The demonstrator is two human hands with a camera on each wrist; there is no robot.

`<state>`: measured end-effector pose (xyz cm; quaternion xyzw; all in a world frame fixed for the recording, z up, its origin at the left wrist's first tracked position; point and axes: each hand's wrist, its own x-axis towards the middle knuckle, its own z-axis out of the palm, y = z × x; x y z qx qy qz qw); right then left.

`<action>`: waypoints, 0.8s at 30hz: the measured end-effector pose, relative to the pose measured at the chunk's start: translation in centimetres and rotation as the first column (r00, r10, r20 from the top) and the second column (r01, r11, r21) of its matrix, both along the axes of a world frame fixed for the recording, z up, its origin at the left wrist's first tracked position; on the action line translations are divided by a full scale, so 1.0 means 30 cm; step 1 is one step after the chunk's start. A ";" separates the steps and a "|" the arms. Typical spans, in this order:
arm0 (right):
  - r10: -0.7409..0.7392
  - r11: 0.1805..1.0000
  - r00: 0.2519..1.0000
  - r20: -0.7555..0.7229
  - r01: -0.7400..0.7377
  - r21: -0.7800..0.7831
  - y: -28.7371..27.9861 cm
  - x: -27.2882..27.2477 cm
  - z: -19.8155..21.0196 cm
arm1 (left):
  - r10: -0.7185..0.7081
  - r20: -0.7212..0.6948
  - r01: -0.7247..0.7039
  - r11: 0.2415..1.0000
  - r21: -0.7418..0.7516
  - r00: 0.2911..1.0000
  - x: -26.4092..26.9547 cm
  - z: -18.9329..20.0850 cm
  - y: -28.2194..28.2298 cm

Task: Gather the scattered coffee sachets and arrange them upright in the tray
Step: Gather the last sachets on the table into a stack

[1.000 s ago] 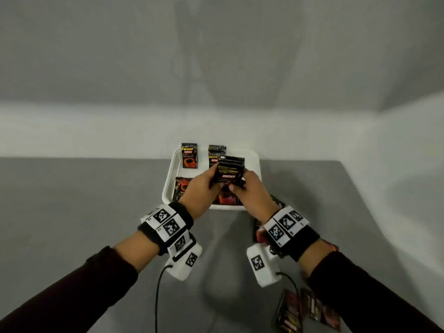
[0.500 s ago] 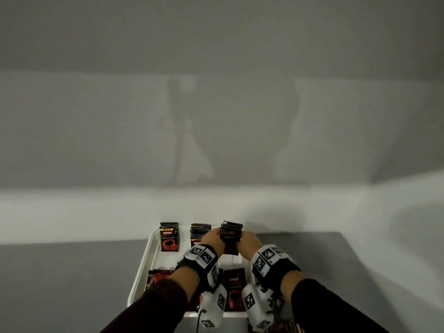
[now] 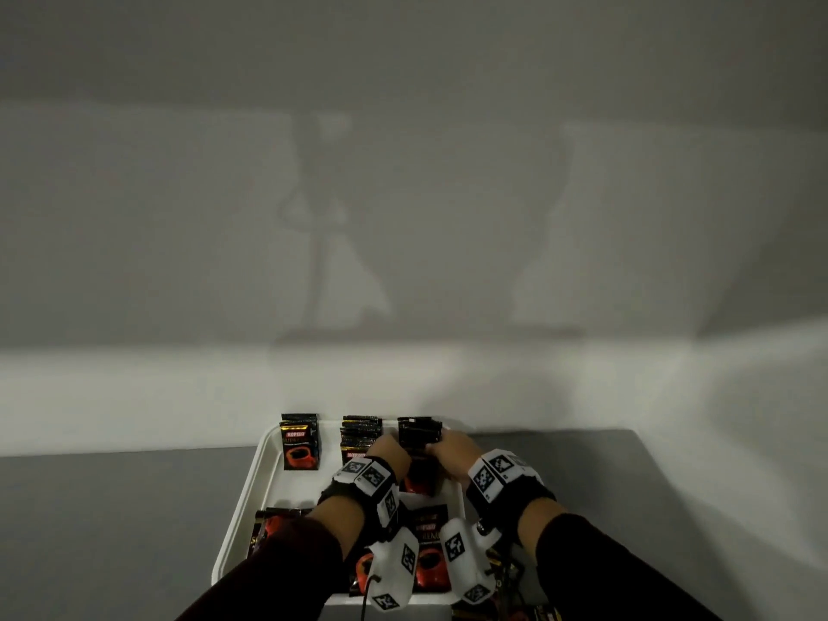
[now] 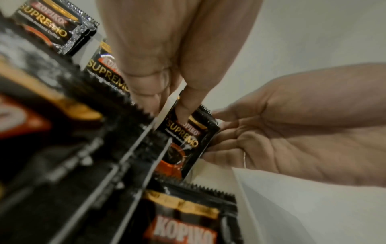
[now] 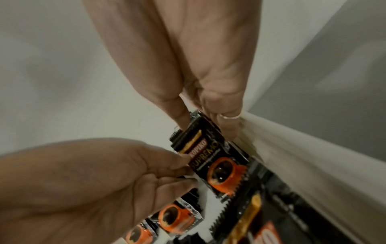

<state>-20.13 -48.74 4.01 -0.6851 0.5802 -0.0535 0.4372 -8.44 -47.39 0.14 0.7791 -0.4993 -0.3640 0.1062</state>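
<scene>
Foil sachet bundle [image 3: 419, 434] sits at the tray's far right corner, centre-low in the head view, pinched from both sides. Left hand [image 3: 390, 451] has thumb across the front face and fingers curled on the bundle's edge; right hand [image 3: 452, 454] curls thumb and fingers round the opposite edge. White tray [image 3: 269, 459] already carries two upright stacks: one at left [image 3: 299, 445], one in the middle [image 3: 360, 434]. More sachets lie flat nearer the lower edge of frame [image 3: 428, 549].

To do it well, I'd say: square the bottom edges on the tray floor first and lean the bundle against the far rim. Release one hand at a time. Slick foil likely fans out if both let go together.
</scene>
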 end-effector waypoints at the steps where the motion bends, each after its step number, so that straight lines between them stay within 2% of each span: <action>1: -0.015 0.999 1.000 0.011 0.015 -0.029 0.005 -0.011 0.016 | -0.003 0.000 0.003 0.999 -0.046 1.000 0.004 0.022 0.005; 5: -0.092 0.993 0.991 0.102 0.099 -0.066 0.053 -0.093 0.090 | 0.021 -0.079 -0.036 0.978 -0.205 0.997 0.028 0.123 0.078; 8: -0.124 0.988 0.977 0.176 0.138 -0.070 0.136 -0.187 0.108 | 0.035 -0.235 -0.115 0.935 -0.336 0.971 0.018 0.172 0.194; 11: -0.181 0.982 0.944 0.275 0.189 -0.002 0.253 -0.291 0.078 | -0.081 -0.400 -0.104 0.901 -0.420 0.913 -0.039 0.201 0.362; 14: -0.190 0.981 0.954 0.231 0.196 -0.003 0.388 -0.408 0.007 | -0.256 -0.475 0.054 0.916 -0.397 0.842 -0.120 0.178 0.533; 18: -0.287 0.956 0.945 0.156 0.293 -0.020 0.566 -0.566 -0.086 | -0.458 -0.208 0.368 0.858 -0.359 0.864 -0.231 0.064 0.675; 20: -0.333 0.940 0.936 0.118 0.339 -0.035 0.651 -0.645 -0.124 | -0.537 -0.018 0.508 0.807 -0.300 0.843 -0.276 -0.011 0.702; 22: -0.397 0.912 0.913 0.091 0.404 -0.068 0.728 -0.722 -0.165 | -0.568 0.165 0.592 0.777 -0.216 0.806 -0.307 -0.082 0.711; 24: -0.448 0.890 0.894 0.017 0.448 -0.089 0.794 -0.786 -0.209 | -0.550 0.275 0.600 0.786 -0.149 0.788 -0.330 -0.135 0.711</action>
